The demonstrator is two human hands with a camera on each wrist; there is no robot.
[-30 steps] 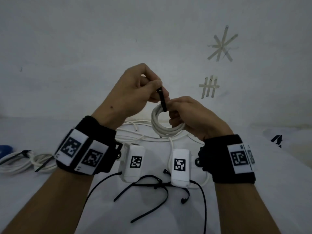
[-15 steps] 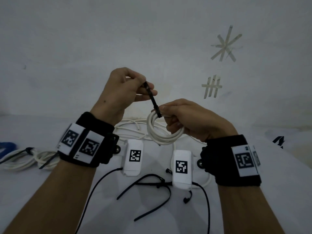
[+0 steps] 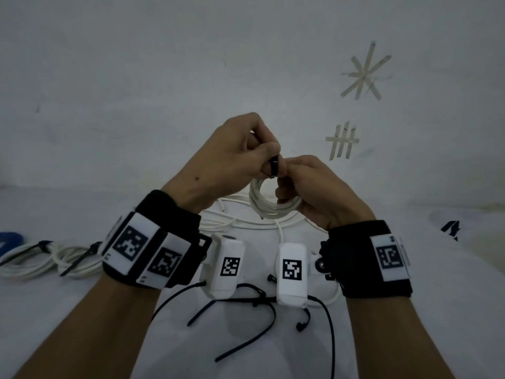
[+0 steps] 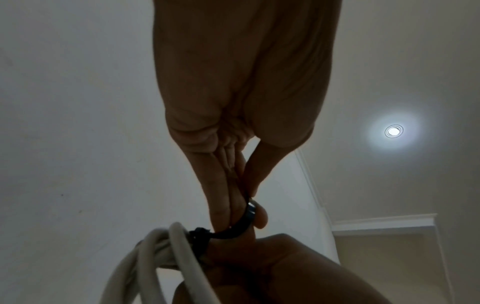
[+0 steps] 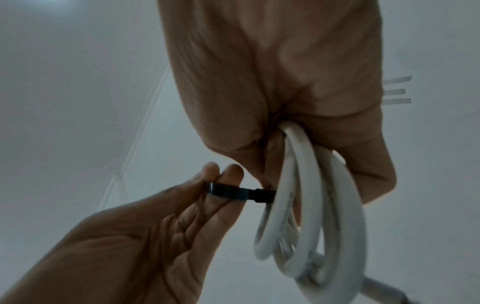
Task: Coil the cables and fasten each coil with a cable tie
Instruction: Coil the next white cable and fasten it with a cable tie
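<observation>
The fingers [image 5: 228,174] of the left hand [image 3: 218,162] pinch the free end of a black cable tie [image 5: 233,193], thumb against the first fingers, while the right hand [image 3: 317,192] is closed round a small coil of white cable [image 3: 270,203] and holds it up in the air between the two wrists. The tie goes round the strands of the coil at its top, and its head [image 4: 198,233] sits just beside the right thumb; the strap runs straight from there to the left fingers. Both hands are close together, well above the bench [image 3: 410,337] — a plain white surface under dim light. On this bench, below the hands, lie several loose black ties [image 3: 246,348] and more white cable [image 3: 235,222] in wide loops. At the left edge there is another white bundle [image 3: 41,263], with black ties round it, and beside it a blue thing [image 3: 11,239] which is only partly in view. Behind the bench stands a pale wall [image 3: 164,77]; strips of tape [image 3: 364,73] are stuck on it in a star shape, and lower a second group [image 3: 343,140] like a tally mark. The left wrist view looks up to the ceiling, where one round lamp [image 4: 394,131] shines — with a white moulding along the wall's top.
</observation>
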